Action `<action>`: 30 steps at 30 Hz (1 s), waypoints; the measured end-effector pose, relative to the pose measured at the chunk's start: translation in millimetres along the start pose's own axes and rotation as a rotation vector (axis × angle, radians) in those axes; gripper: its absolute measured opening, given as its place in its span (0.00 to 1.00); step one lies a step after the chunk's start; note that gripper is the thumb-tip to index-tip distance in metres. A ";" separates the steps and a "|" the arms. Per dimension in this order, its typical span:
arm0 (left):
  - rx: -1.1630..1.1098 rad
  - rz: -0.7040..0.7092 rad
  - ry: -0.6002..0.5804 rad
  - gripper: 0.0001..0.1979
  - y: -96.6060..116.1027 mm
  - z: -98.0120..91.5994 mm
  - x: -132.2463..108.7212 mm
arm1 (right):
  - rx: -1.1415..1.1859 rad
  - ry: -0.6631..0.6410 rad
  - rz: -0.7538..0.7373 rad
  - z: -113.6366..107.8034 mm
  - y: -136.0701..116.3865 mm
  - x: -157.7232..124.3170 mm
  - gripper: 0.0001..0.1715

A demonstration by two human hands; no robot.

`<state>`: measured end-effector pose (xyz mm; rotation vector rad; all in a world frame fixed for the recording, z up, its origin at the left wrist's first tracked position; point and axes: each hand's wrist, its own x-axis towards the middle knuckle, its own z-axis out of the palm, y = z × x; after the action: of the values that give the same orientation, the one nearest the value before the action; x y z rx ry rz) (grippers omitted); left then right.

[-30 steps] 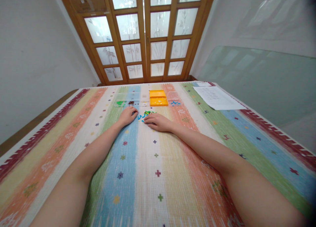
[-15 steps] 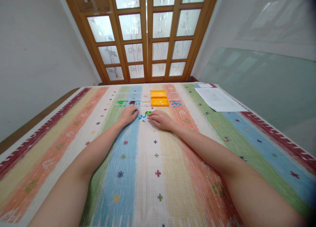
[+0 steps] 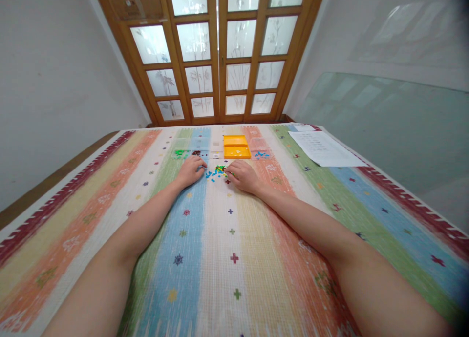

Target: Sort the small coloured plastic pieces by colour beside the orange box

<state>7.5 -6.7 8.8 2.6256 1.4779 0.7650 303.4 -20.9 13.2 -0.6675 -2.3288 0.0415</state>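
Note:
Several small loose toy pieces (image 3: 220, 170) in blue, green and yellow lie in a little heap on the striped tablecloth. Just left of the heap rests my left hand (image 3: 190, 171), its fingers loosely bent and the thumb slightly apart, with no piece visible in it. My right hand (image 3: 245, 176) is at the heap's right side, fingers bent and tips drawn together. A tiny greenish speck shows by those fingertips, too small to make out.
Behind the heap stands an opened orange case (image 3: 237, 153) with small pale pieces inside. Clear trays hold green pieces (image 3: 181, 154), dark brown pieces (image 3: 197, 153) and blue pieces (image 3: 261, 156). A printed sheet (image 3: 322, 149) lies at the right.
My right hand has shifted slightly right, uncovering more of the heap. My left hand stays almost in place.

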 end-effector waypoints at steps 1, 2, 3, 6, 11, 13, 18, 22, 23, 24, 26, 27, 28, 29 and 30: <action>-0.001 0.011 -0.019 0.11 -0.8 0.3 -0.1 | -0.008 0.005 -0.001 0.4 0.6 -0.3 0.14; -0.002 0.021 -0.035 0.12 -1.7 0.6 -0.1 | -0.012 0.008 -0.002 0.7 1.1 -0.6 0.15; -0.002 0.029 -0.047 0.12 -2.4 0.9 -0.1 | -0.012 0.008 -0.002 1.0 1.4 -0.7 0.15; -0.003 0.029 -0.065 0.11 -3.6 2.0 0.1 | -0.001 -0.001 0.005 1.4 1.9 -0.8 0.14; -0.006 -0.014 -0.050 0.09 -5.6 4.5 0.2 | 0.013 0.002 0.003 1.8 2.7 -1.2 0.14; 0.010 -0.035 -0.024 0.08 -7.4 5.5 0.0 | 0.004 0.003 -0.002 2.0 3.1 -1.4 0.14; 0.054 -0.060 -0.001 0.07 -12.5 6.6 -0.3 | -0.013 0.006 -0.018 2.2 3.1 -1.4 0.14; 0.043 -0.056 0.009 0.07 -13.5 5.8 -0.1 | -0.003 0.009 -0.014 2.5 2.8 -1.4 0.14; 0.038 -0.059 0.018 0.07 -13.2 5.3 0.0 | -0.002 0.008 -0.013 2.6 2.9 -1.4 0.14; 0.033 -0.067 0.027 0.07 -12.6 4.8 0.2 | -0.001 0.008 -0.014 2.7 2.9 -1.5 0.14; 0.022 -0.101 0.052 0.07 -11.2 3.6 0.6 | 0.000 0.008 -0.018 2.8 3.0 -1.6 0.13; 0.012 -0.129 0.072 0.07 -10.5 3.1 0.8 | 0.000 0.008 -0.020 2.8 3.0 -1.6 0.13; -0.005 -0.164 0.098 0.07 -10.1 2.8 0.9 | 0.001 0.009 -0.020 2.7 3.1 -1.6 0.13; -0.029 -0.205 0.128 0.08 -10.1 2.8 0.9 | 0.003 0.009 -0.021 2.7 3.1 -1.6 0.13; -0.059 -0.247 0.162 0.08 -10.7 3.2 1.0 | 0.005 0.009 -0.021 2.6 3.2 -1.6 0.13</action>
<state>0.8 0.6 3.6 2.3269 1.7470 0.9948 304.2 -18.6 9.5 -0.6401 -2.3264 0.0347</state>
